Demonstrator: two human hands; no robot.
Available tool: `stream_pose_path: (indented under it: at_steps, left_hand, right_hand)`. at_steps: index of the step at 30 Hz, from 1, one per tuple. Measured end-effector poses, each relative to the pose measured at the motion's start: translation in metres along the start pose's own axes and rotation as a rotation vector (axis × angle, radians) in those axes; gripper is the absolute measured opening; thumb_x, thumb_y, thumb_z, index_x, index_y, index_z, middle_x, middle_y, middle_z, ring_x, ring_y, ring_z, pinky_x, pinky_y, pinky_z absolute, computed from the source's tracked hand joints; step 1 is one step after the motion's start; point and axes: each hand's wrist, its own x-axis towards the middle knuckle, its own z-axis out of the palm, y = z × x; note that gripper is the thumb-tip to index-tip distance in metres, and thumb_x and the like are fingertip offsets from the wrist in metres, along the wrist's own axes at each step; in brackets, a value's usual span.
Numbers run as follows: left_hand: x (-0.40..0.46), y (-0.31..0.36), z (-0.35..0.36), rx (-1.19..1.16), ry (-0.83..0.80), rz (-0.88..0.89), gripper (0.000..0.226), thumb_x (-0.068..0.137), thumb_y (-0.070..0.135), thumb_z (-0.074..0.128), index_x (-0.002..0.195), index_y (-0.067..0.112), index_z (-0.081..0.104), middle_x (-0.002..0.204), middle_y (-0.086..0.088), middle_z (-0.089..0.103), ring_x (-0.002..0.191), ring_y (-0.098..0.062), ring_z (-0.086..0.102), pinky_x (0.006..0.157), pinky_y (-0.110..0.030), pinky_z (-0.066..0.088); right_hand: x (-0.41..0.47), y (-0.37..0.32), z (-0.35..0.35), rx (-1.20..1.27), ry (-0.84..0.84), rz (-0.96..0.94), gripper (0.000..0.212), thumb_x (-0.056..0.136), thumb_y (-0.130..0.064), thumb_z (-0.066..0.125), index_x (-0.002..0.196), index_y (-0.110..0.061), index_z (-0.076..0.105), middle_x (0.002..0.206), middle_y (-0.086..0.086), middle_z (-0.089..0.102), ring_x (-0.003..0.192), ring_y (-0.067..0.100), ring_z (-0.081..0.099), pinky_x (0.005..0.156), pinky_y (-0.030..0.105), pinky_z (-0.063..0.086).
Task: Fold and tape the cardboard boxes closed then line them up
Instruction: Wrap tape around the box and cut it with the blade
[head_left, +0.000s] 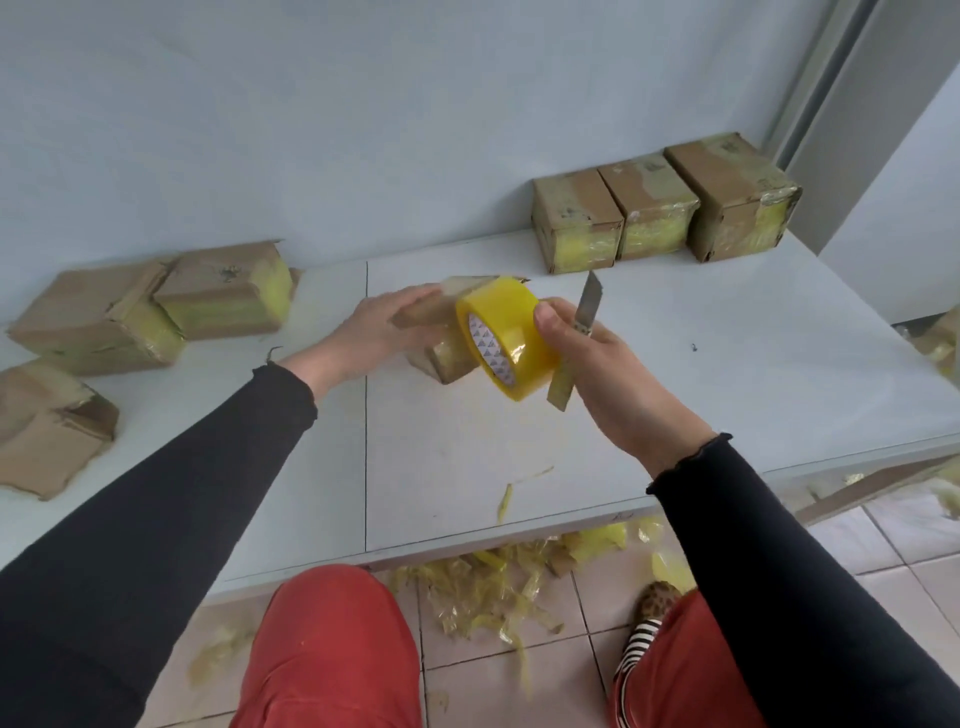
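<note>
The fingers (545, 316) of the right hand (613, 379) curl around a roll of yellow tape (506, 340) and, in the same grip, a utility knife (586, 306) whose blade points up and away from the person. A short strip of tape (560, 387) hangs from the roll beside the palm. The left hand (382, 332) lies with straight, relaxed fingers pressed flat on the top of a small cardboard box (441, 358), which sits tilted at the middle of the white worktop (727, 374), partly hidden behind the roll. Tape runs from the roll onto the box's upper edge.

Against the wall at the far right of the worktop, three taped boxes (665, 202) stand side by side, touching, in a row. At the far left, two more boxes (150, 309) rest against each other, one leaning on the other, and a further worn box (49, 423) lies nearer the person at the left edge.

A scrap of yellow tape (504, 501) lies near the worktop's front edge. Beneath it, crumpled tape scraps (498, 587) litter the tiled floor (519, 691). The person wears black sleeves (156, 499) and red trousers (332, 649).
</note>
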Motion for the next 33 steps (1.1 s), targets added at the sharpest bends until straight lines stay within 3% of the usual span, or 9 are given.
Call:
stream_pose_path:
  at_steps: [2,4,6,9,15,21,24,28,33]
  left_hand:
    - [-0.005,0.007,-0.003,-0.138,-0.086,-0.099,0.046,0.087,0.056,0.065,0.131,0.044,0.06,0.124,0.021,0.066,0.111,0.01,0.058,0.111,-0.03,0.039]
    - [-0.01,0.007,-0.002,-0.209,-0.093,-0.174,0.038,0.082,0.065,0.055,0.113,0.044,0.063,0.102,0.026,0.07,0.107,0.002,0.06,0.117,-0.04,0.037]
    - [-0.014,0.006,-0.001,-0.303,0.005,-0.195,0.043,0.079,0.064,0.054,0.115,0.042,0.065,0.096,0.025,0.072,0.104,-0.003,0.063,0.118,-0.044,0.038]
    - [-0.014,0.012,-0.001,-0.329,0.303,-0.022,0.069,0.078,0.052,0.064,0.145,0.035,0.052,0.124,0.015,0.066,0.112,-0.006,0.063,0.109,-0.038,0.049]
    - [-0.005,0.005,0.011,0.196,0.24,0.113,0.112,0.07,0.06,0.073,0.162,0.026,0.019,0.14,0.003,0.035,0.128,-0.013,0.027,0.114,-0.036,0.028]
    - [0.004,-0.011,0.007,0.196,0.243,0.106,0.118,0.068,0.073,0.067,0.163,0.027,0.016,0.137,0.004,0.032,0.125,-0.016,0.027,0.111,-0.039,0.03]
    - [0.006,-0.012,0.008,0.198,0.247,0.134,0.109,0.082,0.057,0.08,0.164,0.028,0.015,0.139,0.002,0.033,0.126,-0.015,0.027,0.111,-0.038,0.029]
    - [0.01,-0.015,0.005,0.135,0.214,0.133,0.1,0.086,0.05,0.08,0.163,0.034,0.02,0.138,0.009,0.03,0.136,-0.016,0.033,0.114,-0.035,0.031]
    - [0.014,-0.004,-0.002,0.017,0.218,0.079,0.093,0.085,0.038,0.084,0.161,0.03,0.031,0.138,0.007,0.035,0.127,-0.005,0.042,0.109,-0.021,0.034]
  right_hand:
    - [0.01,-0.027,0.001,0.05,-0.061,-0.07,0.03,0.104,-0.035,0.053,0.122,-0.016,0.068,0.114,0.005,0.069,0.108,0.02,0.06,0.103,0.045,0.044]
    - [0.023,-0.044,0.006,0.028,-0.122,-0.089,0.029,0.104,-0.027,0.053,0.127,-0.013,0.065,0.117,0.007,0.069,0.11,0.023,0.063,0.11,0.05,0.044]
    - [0.039,-0.05,0.013,0.002,-0.14,-0.082,0.033,0.103,-0.023,0.054,0.129,-0.005,0.063,0.116,0.009,0.068,0.11,0.023,0.064,0.111,0.047,0.044]
    - [0.064,-0.054,0.03,-0.072,-0.117,-0.096,0.047,0.096,-0.043,0.06,0.118,-0.001,0.061,0.104,0.006,0.058,0.1,0.02,0.056,0.104,0.042,0.041]
    - [0.082,-0.046,0.042,-0.163,-0.106,-0.055,0.086,0.088,-0.066,0.055,0.131,0.009,0.048,0.132,0.023,0.064,0.121,0.03,0.064,0.118,0.046,0.04]
    - [0.038,-0.026,0.029,-0.186,-0.028,-0.192,0.028,0.111,-0.034,0.044,0.096,-0.011,0.05,0.086,-0.004,0.049,0.083,0.01,0.048,0.077,0.028,0.039]
    - [0.0,0.006,0.019,-0.267,0.052,-0.223,0.03,0.109,-0.04,0.042,0.086,-0.021,0.046,0.074,-0.017,0.043,0.069,0.004,0.042,0.064,0.02,0.036]
    - [-0.014,0.053,0.011,-0.498,0.095,-0.063,0.04,0.11,-0.042,0.04,0.086,-0.01,0.041,0.074,-0.007,0.04,0.069,0.014,0.039,0.067,0.035,0.034]
    - [-0.007,0.051,0.016,-0.51,0.088,0.044,0.042,0.11,-0.043,0.039,0.093,-0.005,0.042,0.075,-0.002,0.039,0.07,0.017,0.037,0.065,0.036,0.031]
